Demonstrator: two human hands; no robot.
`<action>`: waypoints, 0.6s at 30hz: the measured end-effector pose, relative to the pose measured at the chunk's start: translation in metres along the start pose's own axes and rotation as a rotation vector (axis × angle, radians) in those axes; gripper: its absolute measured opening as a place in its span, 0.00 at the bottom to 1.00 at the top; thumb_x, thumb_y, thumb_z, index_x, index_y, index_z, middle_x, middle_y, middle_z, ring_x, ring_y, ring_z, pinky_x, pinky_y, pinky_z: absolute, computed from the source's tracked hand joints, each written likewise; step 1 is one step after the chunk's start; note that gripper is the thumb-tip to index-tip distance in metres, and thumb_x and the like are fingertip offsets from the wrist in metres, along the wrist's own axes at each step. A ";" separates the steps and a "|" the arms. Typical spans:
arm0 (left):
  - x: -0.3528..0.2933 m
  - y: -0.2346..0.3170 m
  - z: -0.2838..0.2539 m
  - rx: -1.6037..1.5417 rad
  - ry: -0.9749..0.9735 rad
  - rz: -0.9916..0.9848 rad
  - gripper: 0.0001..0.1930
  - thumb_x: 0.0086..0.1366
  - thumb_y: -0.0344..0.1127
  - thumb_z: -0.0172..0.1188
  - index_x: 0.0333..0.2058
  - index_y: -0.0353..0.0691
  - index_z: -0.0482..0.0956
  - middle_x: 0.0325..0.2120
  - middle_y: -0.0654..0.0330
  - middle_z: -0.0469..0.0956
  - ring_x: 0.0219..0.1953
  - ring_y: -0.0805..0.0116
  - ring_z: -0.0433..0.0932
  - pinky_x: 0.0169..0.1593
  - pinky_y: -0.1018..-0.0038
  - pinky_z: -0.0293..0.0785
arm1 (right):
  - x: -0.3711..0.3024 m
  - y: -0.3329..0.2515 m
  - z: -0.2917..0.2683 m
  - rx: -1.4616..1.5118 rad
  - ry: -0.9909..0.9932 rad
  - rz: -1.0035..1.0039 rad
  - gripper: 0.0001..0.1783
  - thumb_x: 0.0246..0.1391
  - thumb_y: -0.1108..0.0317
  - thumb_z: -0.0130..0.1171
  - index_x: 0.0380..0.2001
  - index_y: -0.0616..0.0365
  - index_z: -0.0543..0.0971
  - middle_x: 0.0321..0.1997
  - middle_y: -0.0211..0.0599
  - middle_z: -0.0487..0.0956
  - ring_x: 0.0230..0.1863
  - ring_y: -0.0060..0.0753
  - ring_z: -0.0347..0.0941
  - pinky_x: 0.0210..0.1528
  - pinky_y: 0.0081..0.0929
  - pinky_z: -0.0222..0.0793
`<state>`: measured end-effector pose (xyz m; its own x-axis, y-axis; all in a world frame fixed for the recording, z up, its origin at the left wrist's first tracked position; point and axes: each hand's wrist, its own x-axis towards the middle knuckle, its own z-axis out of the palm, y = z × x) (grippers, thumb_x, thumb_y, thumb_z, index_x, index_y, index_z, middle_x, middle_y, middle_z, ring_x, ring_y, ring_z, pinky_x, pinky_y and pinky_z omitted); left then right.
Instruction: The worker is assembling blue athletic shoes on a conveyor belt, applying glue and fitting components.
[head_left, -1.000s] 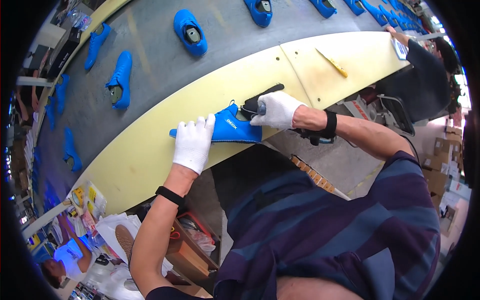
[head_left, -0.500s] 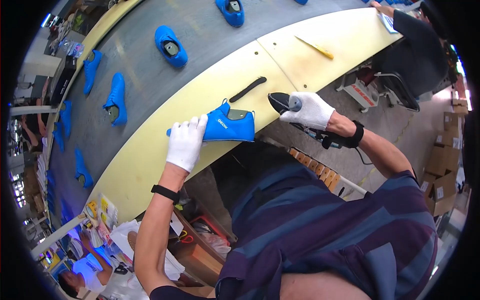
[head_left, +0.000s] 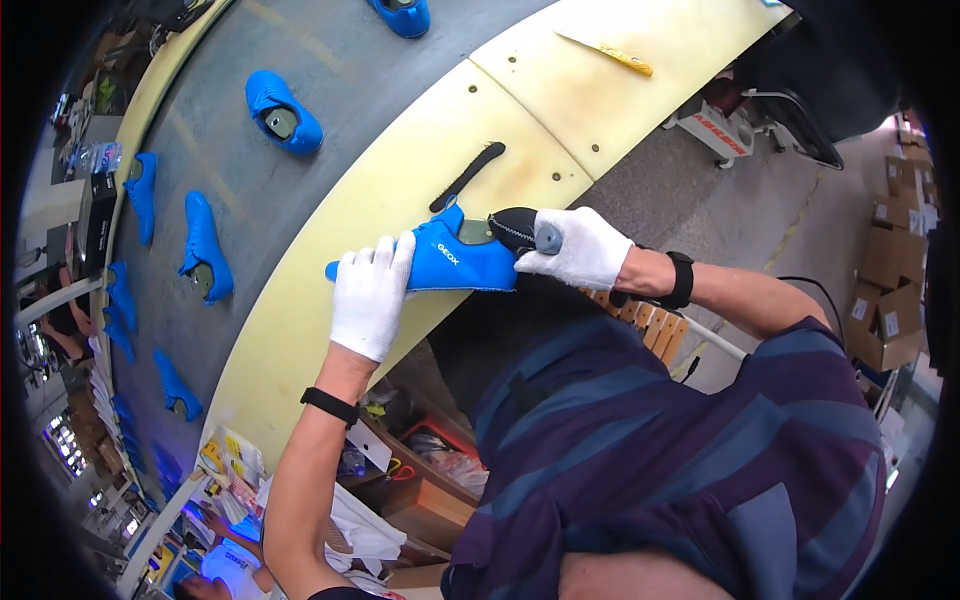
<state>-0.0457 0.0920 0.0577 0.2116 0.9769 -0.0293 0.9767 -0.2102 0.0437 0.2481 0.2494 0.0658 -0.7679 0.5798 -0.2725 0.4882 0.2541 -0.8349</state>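
A blue shoe upper (head_left: pixel 452 262), with an olive-green form showing in its opening, lies on its side near the table's edge. My gloved left hand (head_left: pixel 368 300) is closed over its toe end. At the heel is my gloved right hand (head_left: pixel 580 250), its fingers wrapped round a black pointed piece with a light stitched edge (head_left: pixel 514 226) and a blunt grey end. The black piece meets the rim of the shoe's opening; whether it reaches inside, I cannot tell. A black curved strip (head_left: pixel 468 178) lies on the table just beyond the shoe.
Several blue shoes, one of them here (head_left: pixel 285 112), sit on the grey conveyor belt (head_left: pixel 340 150) beyond the cream table border (head_left: pixel 300 285). A yellow-handled knife (head_left: pixel 615 55) lies at the far right. Below the table is an open drawer (head_left: pixel 430 500); cardboard boxes (head_left: pixel 885 280) stand at right.
My right hand has moved left with the black piece, from beside the shoe to its heel. My left hand keeps its hold. The view has turned slightly, and the belt shoes appear shifted.
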 end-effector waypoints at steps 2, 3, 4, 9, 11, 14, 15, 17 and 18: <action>0.003 0.001 -0.005 -0.046 -0.034 -0.009 0.39 0.56 0.35 0.72 0.66 0.36 0.68 0.46 0.50 0.76 0.42 0.53 0.77 0.47 0.59 0.70 | 0.000 0.001 0.004 -0.012 0.023 0.009 0.21 0.55 0.56 0.75 0.37 0.63 0.83 0.26 0.50 0.82 0.27 0.50 0.82 0.33 0.38 0.78; 0.004 0.002 -0.007 -0.041 -0.034 -0.005 0.39 0.56 0.35 0.72 0.66 0.36 0.68 0.46 0.50 0.76 0.42 0.53 0.77 0.47 0.59 0.70 | -0.001 0.002 0.005 -0.029 0.041 0.016 0.21 0.55 0.55 0.75 0.36 0.63 0.83 0.26 0.50 0.82 0.27 0.51 0.83 0.33 0.38 0.78; 0.005 0.003 -0.008 -0.036 -0.062 -0.018 0.40 0.55 0.35 0.73 0.66 0.36 0.68 0.46 0.50 0.76 0.43 0.53 0.77 0.48 0.59 0.70 | -0.001 0.003 0.003 -0.026 0.047 0.012 0.21 0.55 0.55 0.75 0.36 0.63 0.83 0.26 0.50 0.82 0.27 0.51 0.83 0.33 0.38 0.78; -0.001 0.007 -0.009 -0.050 -0.099 -0.075 0.36 0.55 0.29 0.71 0.64 0.36 0.69 0.52 0.50 0.77 0.50 0.51 0.79 0.54 0.57 0.71 | -0.006 0.011 -0.003 -0.020 0.120 0.101 0.21 0.56 0.54 0.75 0.33 0.62 0.82 0.25 0.48 0.83 0.26 0.43 0.84 0.31 0.36 0.78; 0.000 0.009 -0.009 -0.024 -0.054 -0.085 0.37 0.55 0.26 0.70 0.65 0.36 0.69 0.53 0.50 0.77 0.50 0.50 0.78 0.55 0.57 0.71 | -0.015 0.014 -0.009 0.032 0.153 0.089 0.20 0.56 0.55 0.76 0.32 0.63 0.81 0.25 0.47 0.84 0.25 0.39 0.85 0.31 0.35 0.78; 0.002 0.012 -0.015 -0.062 -0.105 -0.121 0.37 0.55 0.25 0.68 0.65 0.36 0.69 0.53 0.50 0.77 0.50 0.49 0.78 0.55 0.57 0.71 | -0.022 0.022 -0.015 0.018 0.063 0.005 0.20 0.56 0.55 0.76 0.35 0.63 0.82 0.24 0.43 0.83 0.25 0.36 0.83 0.31 0.34 0.77; 0.000 0.012 -0.013 -0.061 -0.105 -0.121 0.37 0.55 0.25 0.68 0.65 0.36 0.69 0.53 0.50 0.77 0.50 0.49 0.78 0.55 0.57 0.71 | -0.019 0.019 -0.017 0.018 0.064 0.005 0.20 0.56 0.55 0.76 0.35 0.63 0.82 0.24 0.43 0.83 0.25 0.36 0.83 0.31 0.34 0.77; -0.004 0.010 -0.008 -0.046 -0.032 -0.093 0.37 0.54 0.25 0.69 0.65 0.36 0.69 0.53 0.49 0.76 0.50 0.49 0.77 0.55 0.57 0.71 | -0.011 0.011 -0.020 0.154 -0.154 0.128 0.21 0.56 0.55 0.76 0.35 0.63 0.81 0.24 0.41 0.82 0.25 0.34 0.81 0.31 0.35 0.77; -0.004 0.009 -0.006 -0.049 -0.035 -0.092 0.37 0.54 0.25 0.69 0.65 0.36 0.69 0.53 0.49 0.76 0.50 0.49 0.77 0.55 0.57 0.71 | -0.003 0.009 -0.019 0.115 -0.189 0.064 0.22 0.57 0.54 0.75 0.34 0.64 0.81 0.23 0.41 0.81 0.24 0.30 0.80 0.29 0.33 0.76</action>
<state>-0.0378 0.0867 0.0639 0.1230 0.9899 -0.0706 0.9893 -0.1167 0.0877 0.2627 0.2648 0.0687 -0.8061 0.4334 -0.4030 0.4967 0.1253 -0.8588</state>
